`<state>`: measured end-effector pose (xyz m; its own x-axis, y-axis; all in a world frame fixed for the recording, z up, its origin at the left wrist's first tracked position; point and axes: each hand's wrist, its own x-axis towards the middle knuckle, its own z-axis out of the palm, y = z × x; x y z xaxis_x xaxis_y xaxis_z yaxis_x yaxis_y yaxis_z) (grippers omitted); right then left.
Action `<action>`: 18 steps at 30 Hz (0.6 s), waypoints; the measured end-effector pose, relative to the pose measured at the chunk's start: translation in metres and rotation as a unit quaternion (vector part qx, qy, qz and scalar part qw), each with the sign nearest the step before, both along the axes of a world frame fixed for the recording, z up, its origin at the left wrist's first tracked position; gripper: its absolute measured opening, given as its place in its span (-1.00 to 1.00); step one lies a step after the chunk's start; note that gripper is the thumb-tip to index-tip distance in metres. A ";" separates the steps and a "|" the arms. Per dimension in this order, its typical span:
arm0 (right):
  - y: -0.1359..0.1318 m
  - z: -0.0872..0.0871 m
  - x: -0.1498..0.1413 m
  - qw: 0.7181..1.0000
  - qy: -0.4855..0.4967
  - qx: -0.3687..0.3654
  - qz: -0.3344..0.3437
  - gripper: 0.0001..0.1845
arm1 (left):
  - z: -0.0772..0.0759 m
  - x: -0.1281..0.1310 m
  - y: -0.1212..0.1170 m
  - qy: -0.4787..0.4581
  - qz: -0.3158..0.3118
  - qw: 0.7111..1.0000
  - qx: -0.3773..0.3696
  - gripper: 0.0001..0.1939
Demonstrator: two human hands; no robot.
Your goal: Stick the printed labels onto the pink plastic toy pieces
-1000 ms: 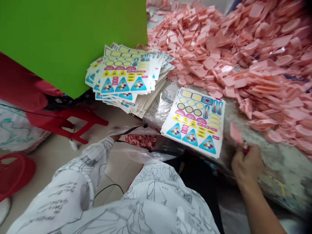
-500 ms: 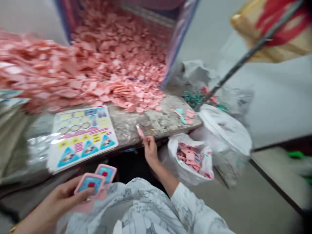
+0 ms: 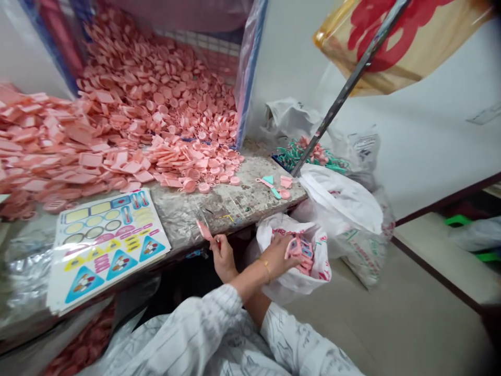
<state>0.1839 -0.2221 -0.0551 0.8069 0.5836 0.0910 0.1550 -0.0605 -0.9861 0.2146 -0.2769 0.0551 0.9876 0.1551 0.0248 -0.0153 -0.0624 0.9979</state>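
Note:
My right hand (image 3: 224, 256) is closed at the table edge, pinching a flat pink plastic piece (image 3: 204, 230) that points up and to the left. Crossing over the right forearm, my left arm reaches to an open white plastic bag (image 3: 261, 237). My left hand (image 3: 277, 256), with a thin bracelet at the wrist, is in the bag's mouth. Its fingers are curled round pink plastic tiles (image 3: 294, 247) with blue stickers; where the held tiles end and those in the bag begin is hard to see. Printed sticker sheets (image 3: 113, 235) lie stacked left of my right hand.
Small pink plastic parts (image 3: 172, 115) are heaped across the table (image 3: 254, 167) and in a blue-edged enclosure. A few pink and turquoise pieces (image 3: 275, 193) lie near the right corner. Beyond are a slanting pole (image 3: 348, 86), another white bag (image 3: 340, 201) and green parts (image 3: 288, 154).
My left hand has moved from the lower left across my body to the bag, carrying the stickered tiles. My right hand still pinches the pink piece. The view has shifted right.

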 end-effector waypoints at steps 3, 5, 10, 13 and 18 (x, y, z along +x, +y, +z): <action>-0.006 0.008 0.008 0.996 0.079 0.038 0.009 -0.67 | 0.020 -0.059 0.022 0.019 -0.055 0.997 -0.059 -0.55; -0.010 0.018 0.014 0.990 0.122 0.061 0.030 -0.64 | 0.031 -0.107 0.047 0.076 -0.125 0.973 -0.176 -0.62; -0.005 0.054 0.008 0.890 0.385 0.152 0.189 -0.59 | 0.015 -0.186 0.108 0.050 0.301 0.894 -0.329 -0.58; 0.001 0.070 -0.015 0.809 0.496 0.155 0.275 -0.60 | 0.001 -0.197 0.134 0.023 0.407 0.835 -0.371 -0.45; 0.006 0.078 -0.048 0.701 0.605 0.037 0.376 -0.61 | 0.006 -0.196 0.153 -0.019 0.360 0.862 -0.356 -0.47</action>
